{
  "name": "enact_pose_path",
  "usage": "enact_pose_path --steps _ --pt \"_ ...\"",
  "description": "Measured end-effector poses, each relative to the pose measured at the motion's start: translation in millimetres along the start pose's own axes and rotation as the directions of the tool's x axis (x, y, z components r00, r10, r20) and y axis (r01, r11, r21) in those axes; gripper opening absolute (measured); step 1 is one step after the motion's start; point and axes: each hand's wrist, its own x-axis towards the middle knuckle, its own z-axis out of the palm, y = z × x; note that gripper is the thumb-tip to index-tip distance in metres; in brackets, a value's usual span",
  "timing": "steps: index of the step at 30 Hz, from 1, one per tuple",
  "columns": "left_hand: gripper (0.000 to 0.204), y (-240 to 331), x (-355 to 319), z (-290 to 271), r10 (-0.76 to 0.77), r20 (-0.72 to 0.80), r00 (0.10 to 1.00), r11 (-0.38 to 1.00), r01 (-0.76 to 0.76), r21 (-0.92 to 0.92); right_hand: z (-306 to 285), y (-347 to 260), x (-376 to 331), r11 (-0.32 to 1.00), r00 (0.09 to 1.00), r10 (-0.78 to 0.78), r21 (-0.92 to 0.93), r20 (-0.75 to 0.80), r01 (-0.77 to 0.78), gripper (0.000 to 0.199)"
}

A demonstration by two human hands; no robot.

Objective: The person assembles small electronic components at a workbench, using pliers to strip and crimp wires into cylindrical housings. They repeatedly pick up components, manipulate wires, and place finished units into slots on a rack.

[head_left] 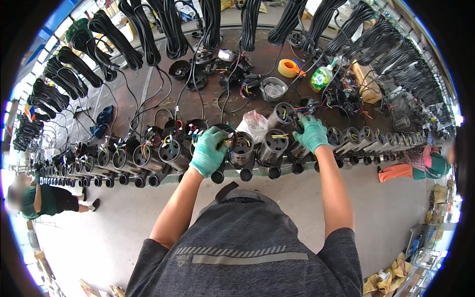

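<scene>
Both my hands wear green knitted gloves above a long row of metal cylinders with wires in their tops. My left hand point(209, 151) is closed at one cylinder's mouth, its fingertips by wires and a small part that I cannot make out. Just right of it stands a metal cylinder point(241, 148) with yellow wires, then another metal cylinder point(273, 147). My right hand point(312, 134) is closed around a black part point(298, 123), partly hidden by the fingers. Beside that part, a taller-standing cylinder point(282, 115) shows holes and yellow wires in its top.
Bundled black cables point(173, 32) hang along the far side, their ends trailing over the dark table point(168, 106). A clear plastic bag point(254, 123), a tub point(273, 90), orange tape point(287, 68) and a green-labelled bottle point(321, 78) stand there. Co-workers are at far left and right.
</scene>
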Motion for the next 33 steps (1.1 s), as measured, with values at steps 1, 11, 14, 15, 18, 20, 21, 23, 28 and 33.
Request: enact_pose_path --steps 1,11,14,15,18,20,21,23,28,33 --pt "0.021 -2.7 -1.0 -1.8 -0.011 -0.001 1.0 1.0 0.011 -0.006 6.7 0.0 2.3 0.998 0.998 -0.043 -0.041 0.05 0.045 0.083" --pt "0.023 -8.3 0.5 -5.5 -0.064 0.006 0.998 0.998 0.064 0.001 -16.6 -102.3 -64.6 0.595 0.822 -0.357 0.57 -0.444 0.566 0.038" --pt "0.024 -9.2 4.8 -3.0 0.026 0.026 0.999 0.998 -0.027 0.051 -7.1 -147.8 -76.1 0.528 0.798 -0.351 0.601 -0.49 0.601 0.034" --pt "0.024 -7.8 5.7 -2.2 0.039 0.019 0.999 0.998 -0.04 0.058 -1.0 -154.8 -73.0 0.535 0.808 -0.349 0.607 -0.475 0.588 0.031" --pt "0.022 -0.2 4.2 3.5 0.065 -0.046 0.997 0.997 -0.063 0.049 10.5 -160.0 -57.5 0.403 0.799 -0.301 0.689 -0.521 0.602 0.018" --pt "0.02 3.5 4.9 6.5 0.029 -0.064 0.997 0.994 -0.022 0.109 10.6 -158.0 -56.5 0.314 0.906 -0.206 0.852 -0.369 0.419 0.012" --pt "0.018 4.7 5.3 7.3 0.012 -0.075 0.997 0.99 -0.001 0.138 17.6 -151.6 -49.7 0.176 0.941 -0.208 0.936 -0.268 0.306 0.013" --pt "0.021 5.9 5.6 9.3 0.009 -0.102 0.995 0.989 0.006 0.151 25.1 -149.4 -47.5 0.074 0.942 -0.155 0.947 -0.298 0.312 0.016" --pt "0.027 1.1 10.4 16.8 0.092 -0.177 0.98 0.99 -0.071 0.12 17.3 -148.2 -50.4 0.315 0.939 -0.166 0.886 -0.3 0.339 0.021" --pt "0.03 3.1 13.9 16.7 0.059 -0.103 0.993 0.991 -0.046 0.127 -7.7 -157.1 -43.3 0.529 0.931 -0.323 0.784 -0.169 0.325 0.028"
